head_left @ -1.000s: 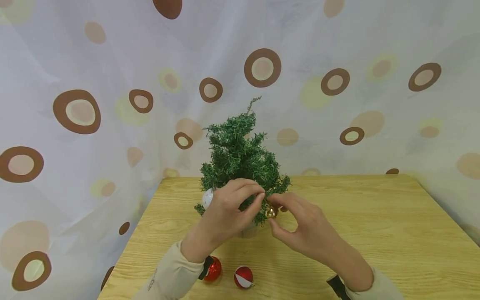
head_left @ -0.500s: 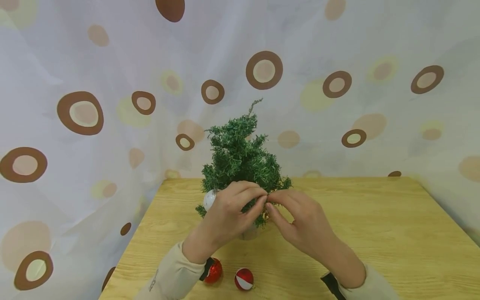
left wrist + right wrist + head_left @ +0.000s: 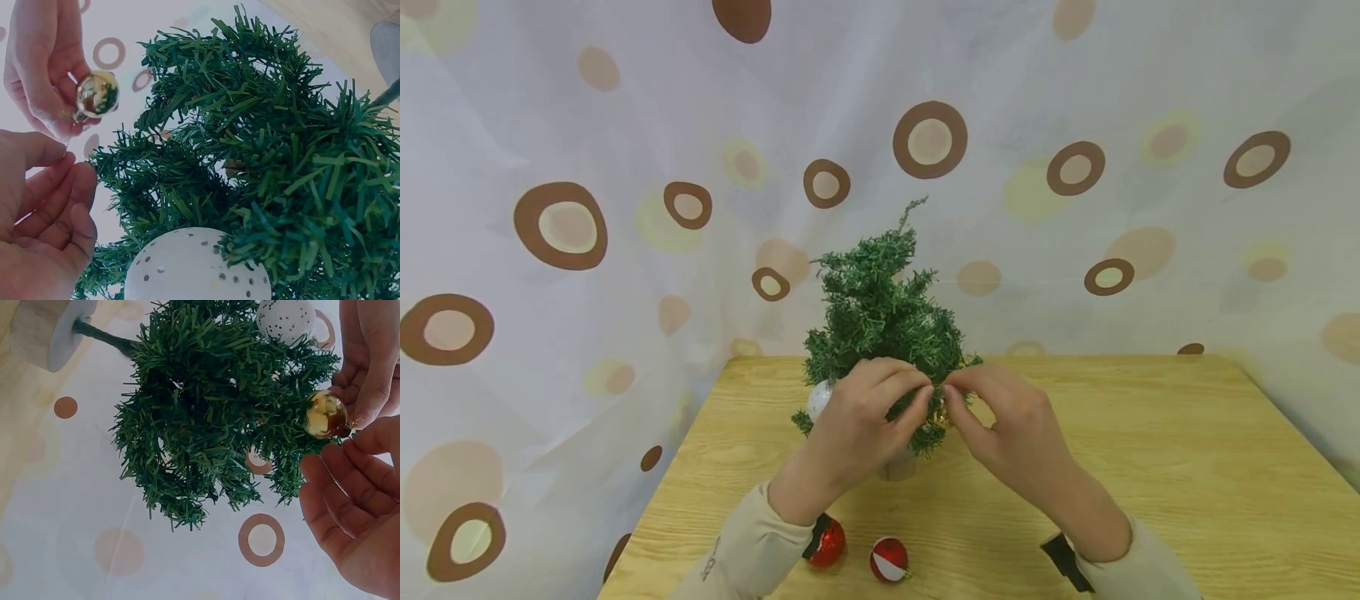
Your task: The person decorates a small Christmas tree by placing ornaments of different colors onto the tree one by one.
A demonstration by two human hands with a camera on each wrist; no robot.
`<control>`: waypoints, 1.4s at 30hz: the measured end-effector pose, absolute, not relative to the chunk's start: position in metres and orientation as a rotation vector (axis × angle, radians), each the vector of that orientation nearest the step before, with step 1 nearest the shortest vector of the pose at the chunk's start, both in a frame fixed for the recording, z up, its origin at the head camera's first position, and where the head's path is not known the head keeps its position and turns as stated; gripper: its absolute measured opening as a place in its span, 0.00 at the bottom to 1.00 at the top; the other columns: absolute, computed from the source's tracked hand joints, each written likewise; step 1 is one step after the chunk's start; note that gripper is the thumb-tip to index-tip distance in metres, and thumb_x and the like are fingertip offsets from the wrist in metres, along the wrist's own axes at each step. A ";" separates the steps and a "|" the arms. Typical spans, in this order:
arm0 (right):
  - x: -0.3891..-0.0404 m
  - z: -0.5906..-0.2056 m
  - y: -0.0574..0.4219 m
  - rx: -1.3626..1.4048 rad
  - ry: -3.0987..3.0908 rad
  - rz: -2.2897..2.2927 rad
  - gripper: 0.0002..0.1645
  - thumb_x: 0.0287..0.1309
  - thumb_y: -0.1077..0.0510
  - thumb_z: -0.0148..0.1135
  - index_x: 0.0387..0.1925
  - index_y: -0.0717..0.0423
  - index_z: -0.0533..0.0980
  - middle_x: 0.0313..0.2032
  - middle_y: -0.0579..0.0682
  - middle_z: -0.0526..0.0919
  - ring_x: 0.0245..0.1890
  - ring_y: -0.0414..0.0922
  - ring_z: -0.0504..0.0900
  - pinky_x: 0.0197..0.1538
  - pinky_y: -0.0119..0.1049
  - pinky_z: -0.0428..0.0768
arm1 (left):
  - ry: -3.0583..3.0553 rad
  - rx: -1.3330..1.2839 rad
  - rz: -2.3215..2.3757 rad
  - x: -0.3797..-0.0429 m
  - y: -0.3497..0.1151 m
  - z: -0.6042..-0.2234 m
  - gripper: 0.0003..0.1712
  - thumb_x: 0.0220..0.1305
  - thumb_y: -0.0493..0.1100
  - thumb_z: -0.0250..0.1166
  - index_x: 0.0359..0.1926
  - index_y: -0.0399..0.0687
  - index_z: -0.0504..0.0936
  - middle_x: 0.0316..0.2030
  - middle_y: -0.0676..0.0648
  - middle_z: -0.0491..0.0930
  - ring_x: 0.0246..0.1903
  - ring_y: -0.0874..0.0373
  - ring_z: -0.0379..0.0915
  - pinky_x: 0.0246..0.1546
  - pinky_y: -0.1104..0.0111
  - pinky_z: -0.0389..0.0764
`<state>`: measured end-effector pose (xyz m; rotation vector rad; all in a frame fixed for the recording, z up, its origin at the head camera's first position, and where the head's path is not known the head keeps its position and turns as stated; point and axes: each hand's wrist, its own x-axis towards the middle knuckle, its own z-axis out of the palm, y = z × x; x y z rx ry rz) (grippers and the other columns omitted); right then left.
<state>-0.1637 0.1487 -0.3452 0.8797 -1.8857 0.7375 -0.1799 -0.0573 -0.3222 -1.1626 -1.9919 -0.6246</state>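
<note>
A shiny gold bauble (image 3: 97, 94) hangs by a fine thread between my hands, in front of the small artificial Christmas tree (image 3: 880, 317). My left hand (image 3: 865, 417) pinches the thread between thumb and index finger. Just to its right, my right hand (image 3: 1018, 433) pinches at the thread close to the bauble's cap, its fingertips slightly apart from the left ones. In the right wrist view the gold bauble (image 3: 325, 414) lies against the branch tips; whether it is fastened to them I cannot tell. A white dotted bauble (image 3: 194, 269) sits among the lower left branches, partly behind my left hand.
A red bauble (image 3: 831, 543) lies on the wooden table (image 3: 1150, 467) beside my left cuff, partly covered. Right of it is a red-and-white bauble (image 3: 889, 558). The tree's round wooden base (image 3: 47, 331) shows in the right wrist view. A patterned curtain (image 3: 1000, 225) hangs behind.
My right fingers have left the gold bauble's sides, moved up to the left fingertips, then shifted slightly right, pinching at the thread. My left hand has hardly moved.
</note>
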 end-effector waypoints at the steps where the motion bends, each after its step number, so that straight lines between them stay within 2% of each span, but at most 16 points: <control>1: -0.165 -0.345 0.149 0.878 -1.885 0.736 0.21 0.81 0.50 0.52 0.40 0.58 0.85 0.34 0.50 0.89 0.33 0.43 0.87 0.36 0.37 0.85 | -1.989 -1.152 -0.623 -0.180 -0.057 -0.322 0.03 0.67 0.35 0.73 0.40 0.43 0.90 0.39 0.48 0.89 0.40 0.58 0.86 0.45 0.67 0.87; 5: -0.170 -0.343 0.150 0.872 -1.878 0.742 0.19 0.81 0.52 0.53 0.40 0.59 0.84 0.34 0.50 0.88 0.33 0.44 0.87 0.35 0.39 0.85 | -1.965 -1.092 -0.631 -0.181 -0.052 -0.322 0.03 0.66 0.36 0.73 0.40 0.42 0.90 0.38 0.47 0.89 0.38 0.56 0.87 0.44 0.65 0.88; 9: -0.173 -0.341 0.149 0.847 -1.889 0.729 0.11 0.76 0.58 0.60 0.40 0.60 0.84 0.35 0.52 0.88 0.33 0.45 0.87 0.35 0.40 0.86 | -1.966 -1.003 -0.687 -0.180 -0.046 -0.321 0.03 0.67 0.36 0.73 0.39 0.40 0.91 0.33 0.46 0.87 0.31 0.56 0.84 0.36 0.65 0.85; 14: -0.180 -0.339 0.148 0.811 -1.908 0.676 0.03 0.67 0.67 0.67 0.41 0.62 0.84 0.35 0.55 0.88 0.34 0.48 0.88 0.34 0.42 0.86 | -1.994 -0.885 -0.702 -0.179 -0.041 -0.320 0.04 0.68 0.37 0.72 0.38 0.41 0.92 0.26 0.49 0.81 0.22 0.60 0.73 0.24 0.72 0.74; 19: -0.185 -0.338 0.146 0.786 -1.919 0.659 0.09 0.58 0.71 0.72 0.40 0.62 0.84 0.34 0.55 0.87 0.33 0.48 0.87 0.30 0.41 0.84 | -1.987 -0.768 -0.641 -0.179 -0.036 -0.319 0.06 0.68 0.39 0.72 0.35 0.42 0.93 0.18 0.52 0.76 0.15 0.63 0.65 0.17 0.77 0.61; 22: -0.188 -0.338 0.145 0.773 -1.919 0.652 0.09 0.57 0.72 0.73 0.40 0.63 0.84 0.34 0.56 0.88 0.32 0.49 0.87 0.29 0.42 0.85 | -1.984 -0.723 -0.620 -0.180 -0.034 -0.319 0.06 0.68 0.40 0.72 0.34 0.43 0.93 0.16 0.53 0.75 0.13 0.64 0.64 0.16 0.77 0.58; 30: -0.191 -0.340 0.144 0.745 -1.934 0.620 0.08 0.58 0.71 0.72 0.40 0.65 0.84 0.33 0.56 0.87 0.30 0.49 0.87 0.27 0.42 0.84 | -2.025 -0.683 -0.581 -0.182 -0.033 -0.320 0.07 0.69 0.41 0.72 0.34 0.45 0.93 0.16 0.54 0.78 0.12 0.64 0.66 0.14 0.78 0.58; 37: -0.189 -0.345 0.143 0.739 -1.984 0.581 0.08 0.58 0.70 0.73 0.40 0.64 0.84 0.32 0.55 0.87 0.30 0.48 0.85 0.27 0.41 0.83 | -2.062 -0.703 -0.601 -0.181 -0.034 -0.323 0.07 0.68 0.41 0.72 0.35 0.46 0.93 0.15 0.54 0.74 0.11 0.65 0.61 0.14 0.79 0.53; 42: -0.188 -0.347 0.142 0.755 -1.996 0.572 0.09 0.57 0.70 0.73 0.40 0.64 0.84 0.32 0.55 0.87 0.29 0.48 0.85 0.27 0.41 0.83 | -2.083 -0.717 -0.620 -0.181 -0.035 -0.323 0.07 0.68 0.42 0.72 0.36 0.45 0.94 0.14 0.54 0.74 0.11 0.66 0.61 0.14 0.79 0.54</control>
